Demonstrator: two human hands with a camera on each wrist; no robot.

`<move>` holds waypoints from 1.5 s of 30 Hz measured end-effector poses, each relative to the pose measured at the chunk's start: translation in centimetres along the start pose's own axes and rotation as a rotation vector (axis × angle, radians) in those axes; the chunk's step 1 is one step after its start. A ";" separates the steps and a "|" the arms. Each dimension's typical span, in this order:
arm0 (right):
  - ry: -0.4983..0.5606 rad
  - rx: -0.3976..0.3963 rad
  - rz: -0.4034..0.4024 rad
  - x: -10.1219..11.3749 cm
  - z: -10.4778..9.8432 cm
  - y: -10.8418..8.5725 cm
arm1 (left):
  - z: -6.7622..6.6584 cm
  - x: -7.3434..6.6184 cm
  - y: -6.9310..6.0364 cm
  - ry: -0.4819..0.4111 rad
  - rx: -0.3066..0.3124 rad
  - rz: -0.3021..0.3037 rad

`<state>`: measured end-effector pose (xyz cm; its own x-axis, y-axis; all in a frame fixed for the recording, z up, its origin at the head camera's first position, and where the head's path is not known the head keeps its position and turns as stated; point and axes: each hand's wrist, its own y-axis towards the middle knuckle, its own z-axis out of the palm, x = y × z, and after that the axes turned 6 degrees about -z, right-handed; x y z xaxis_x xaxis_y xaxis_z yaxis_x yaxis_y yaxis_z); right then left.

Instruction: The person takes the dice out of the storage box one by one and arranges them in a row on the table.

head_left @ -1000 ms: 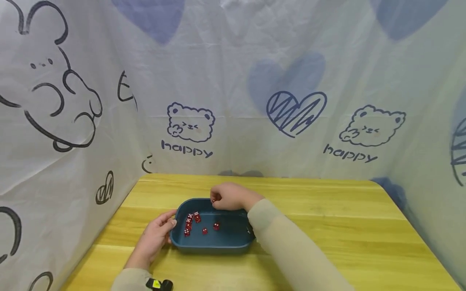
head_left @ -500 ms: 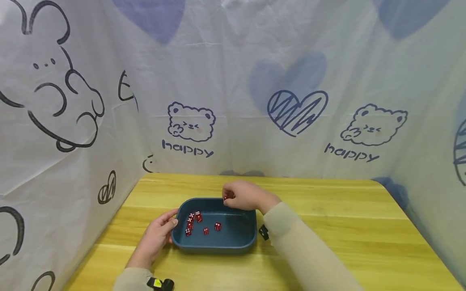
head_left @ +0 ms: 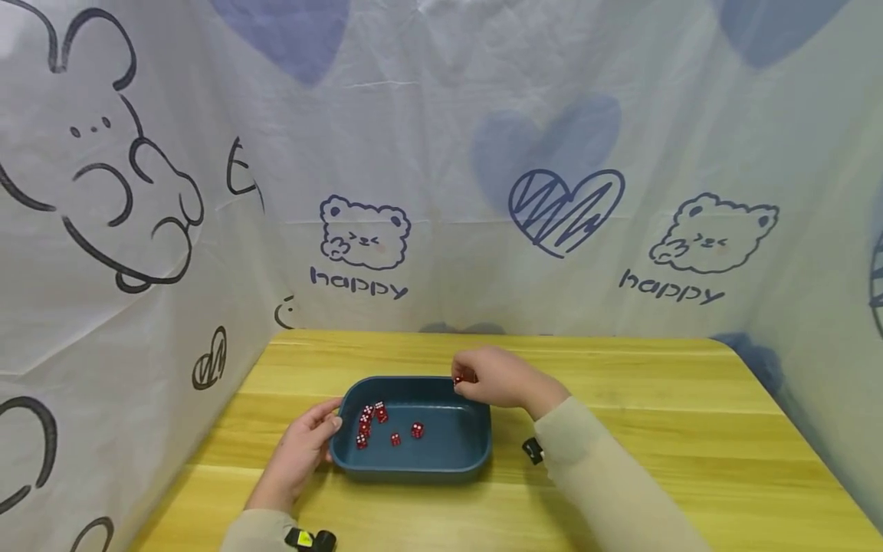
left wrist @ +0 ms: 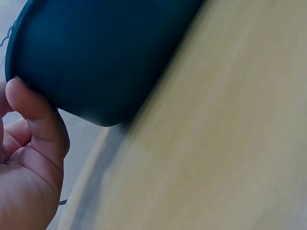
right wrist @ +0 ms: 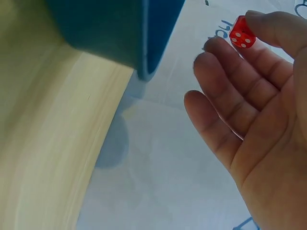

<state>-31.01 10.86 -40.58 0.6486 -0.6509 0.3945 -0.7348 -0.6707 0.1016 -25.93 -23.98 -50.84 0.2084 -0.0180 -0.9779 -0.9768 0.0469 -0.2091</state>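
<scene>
A dark blue-green rectangular tray (head_left: 448, 469) with rounded corners stands on the table. Inside, mostly toward its left end, lie several red dice (head_left: 364, 427) with white dots; one die (head_left: 417, 430) sits nearer the middle. My left hand (head_left: 303, 448) holds the tray's left end, its thumb (left wrist: 36, 105) against the outer wall in the left wrist view. Between thumb and forefinger my right hand (head_left: 507, 379) pinches a red die (right wrist: 242, 32), at the tray's far right rim in the head view. The right wrist view shows its other fingers (right wrist: 211, 76) loosely bent.
The yellow wood-grain table (head_left: 621, 429) extends right of the tray and in front of it. A white cloth (head_left: 455, 261) with printed hearts and bears hangs behind and at both sides. Each wrist carries a small black device (head_left: 313, 540).
My right hand has moved to the right along the tray's far rim, with the die pinched throughout. My left hand stays at the tray's left end, and the dice inside keep their places.
</scene>
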 end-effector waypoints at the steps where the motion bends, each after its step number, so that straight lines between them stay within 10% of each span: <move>1: -0.001 -0.006 0.006 -0.2 0.0 -0.3 | 0.1 0.1 0.0 -0.001 -0.002 -0.002; 17: -0.017 -0.127 0.067 -3.9 1.1 -4.8 | 0.2 -0.1 0.0 0.000 -0.009 -0.021; 45: 0.063 -0.072 0.179 -7.9 5.4 -7.8 | -0.1 0.1 0.1 -0.008 -0.004 -0.022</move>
<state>-29.31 19.30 -49.44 0.4945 -0.7324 0.4680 -0.8509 -0.5179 0.0886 -25.99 -24.08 -50.98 0.2301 -0.0113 -0.9731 -0.9722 0.0429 -0.2303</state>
